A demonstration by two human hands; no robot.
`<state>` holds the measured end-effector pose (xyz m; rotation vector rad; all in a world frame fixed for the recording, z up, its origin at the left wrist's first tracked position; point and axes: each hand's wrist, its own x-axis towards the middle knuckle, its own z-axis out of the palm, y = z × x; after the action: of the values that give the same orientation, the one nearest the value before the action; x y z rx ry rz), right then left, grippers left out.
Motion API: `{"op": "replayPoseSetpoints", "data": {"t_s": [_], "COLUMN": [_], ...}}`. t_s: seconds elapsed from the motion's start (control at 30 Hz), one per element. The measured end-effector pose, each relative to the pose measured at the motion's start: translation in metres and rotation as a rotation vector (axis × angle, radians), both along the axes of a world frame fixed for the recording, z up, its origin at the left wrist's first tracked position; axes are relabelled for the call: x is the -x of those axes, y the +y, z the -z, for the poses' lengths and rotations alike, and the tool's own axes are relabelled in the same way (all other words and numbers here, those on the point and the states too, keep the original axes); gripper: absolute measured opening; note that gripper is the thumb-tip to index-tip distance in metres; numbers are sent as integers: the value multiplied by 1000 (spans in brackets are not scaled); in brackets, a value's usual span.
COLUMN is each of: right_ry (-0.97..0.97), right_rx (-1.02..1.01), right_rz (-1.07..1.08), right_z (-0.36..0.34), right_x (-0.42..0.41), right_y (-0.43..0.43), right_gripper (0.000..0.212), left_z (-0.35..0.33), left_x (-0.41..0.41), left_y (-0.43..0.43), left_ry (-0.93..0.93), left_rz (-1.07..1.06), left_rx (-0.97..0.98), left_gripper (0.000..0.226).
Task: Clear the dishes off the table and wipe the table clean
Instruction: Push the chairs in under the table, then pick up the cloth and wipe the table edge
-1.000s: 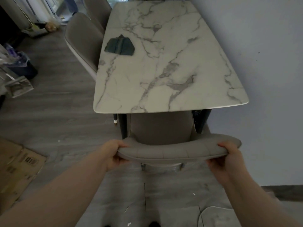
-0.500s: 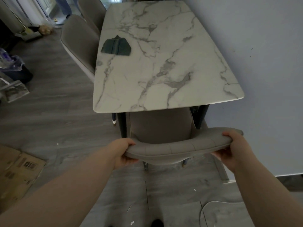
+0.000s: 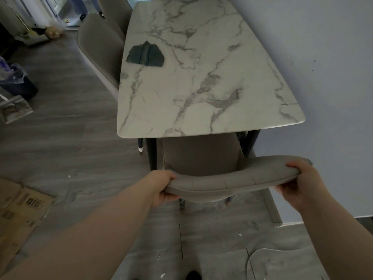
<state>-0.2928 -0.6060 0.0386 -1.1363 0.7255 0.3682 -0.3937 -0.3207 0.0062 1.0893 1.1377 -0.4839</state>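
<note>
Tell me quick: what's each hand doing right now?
Left hand: gripping the chair back, left end.
Right hand: gripping the chair back, right end.

Chair [image 3: 232,180] before table [image 3: 201,57] end; wall [image 3: 323,57] right, floor [image 3: 70,138] left

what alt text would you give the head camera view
A person's left hand and right hand grip the backrest of a grey chair at the near end of a marble table. A dark green cloth lies on it.
</note>
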Motion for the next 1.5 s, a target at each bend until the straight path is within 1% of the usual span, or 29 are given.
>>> {"op": "replayPoseSetpoints", "data": {"t_s": [0.07, 0.13, 0.17, 0.23, 0.27, 0.33, 0.37, 0.4, 0.43, 0.47, 0.5, 0.57, 0.6, 0.67, 0.73, 0.8, 0.83, 0.9, 1.03, 1.1, 1.17, 1.27, 1.3, 1.4, 1.43, 1.5], "right_ry": [46, 67, 68, 33, -14, -71, -83, -114, -180, -233, -286, -386, -438, -500, -513, -513, -505, -487, -423, -399, -390, -381, -382, -356, -331, -249], "right_rx": [67, 212, 363, 731, 885, 1122, 1220, 1272, 1281, 1270, 1251, 1160, 1112, 1016, 923, 832, 785, 748, 696, 700, 727, 803, 827, 966, 1009, 1082], "right_rz": [-26, -88, -110, -195, -256, -398, -455, -496, -513, -542, -566, -629, -695, -851, -959, -1057, -1056, -1010, -941, -937, -903, -824, -794, -796, -803, -855], "right_z": [-1, -3, -5, -13, -21, -27, -22, -22, -27, -46, -64, -81, -87, -88, -84, -84, -79, -71, -61, -59, -54, -48, -41, -20, -12, 0], "right_x": [1, 0, -2, -5, -6, -16, -27, -37, -44, -41, -37, -39, -38, -43, -48, -49, -56, -63, -87, -106, -135, -180, -208, -267, -299, -334], "right_y": [-7, -12, -13, -13, -12, -12, -17, -16, -5, 29, 64, 135, 162, 229, 302, 351, 391, 438, 524, 551, 573, 595, 605, 623, 632, 642], "right_gripper": [23, 40, 55, 92, 103, 123, 127, 126, 121, 112, 99, 78, 74, 67, 62, 59, 57, 51, 41, 39, 39, 41, 41, 43, 44, 52], "left_z": [-2, -7, -9, -12, -13, -12, -10, -9, -6, -6, -6, -7, -8, -17, -29, -45, -57, -75, -104, -114, -122, -134, -136, -131, -131, -127], "left_x": [4, 6, 6, 8, 8, 11, 11, 11, 10, 8, 6, 0, -4, -14, -22, -31, -38, -52, -106, -141, -180, -236, -267, -335, -370, -415], "left_y": [-1, 5, 10, 24, 30, 46, 56, 68, 82, 102, 122, 172, 191, 245, 308, 342, 380, 420, 501, 527, 546, 563, 571, 585, 593, 601], "left_ry": [33, 67, 69, 70, 68, 60, 62, 67, 65, 51, 43, -19, -55, -161, -257, -324, -345, -400, -496, -574, -648, -730, -755, -775, -772, -766], "left_rz": [137, 281, 351, 484, 543, 677, 755, 829, 893, 938, 956, 982, 988, 873, 757, 767, 822, 880, 885, 875, 887, 976, 1010, 1115, 1147, 1201], "left_rx": [-18, -38, -55, -73, -57, -23, -22, -39, -80, -129, -188, -319, -377, -486, -566, -621, -669, -717, -761, -756, -784, -888, -910, -923, -927, -926], "left_gripper": [32, 33, 31, 31, 33, 34, 39, 45, 49, 49, 47, 46, 44, 36, 36, 32, 30, 27, 19, 11, 10, 11, 12, 15, 17, 19]}}
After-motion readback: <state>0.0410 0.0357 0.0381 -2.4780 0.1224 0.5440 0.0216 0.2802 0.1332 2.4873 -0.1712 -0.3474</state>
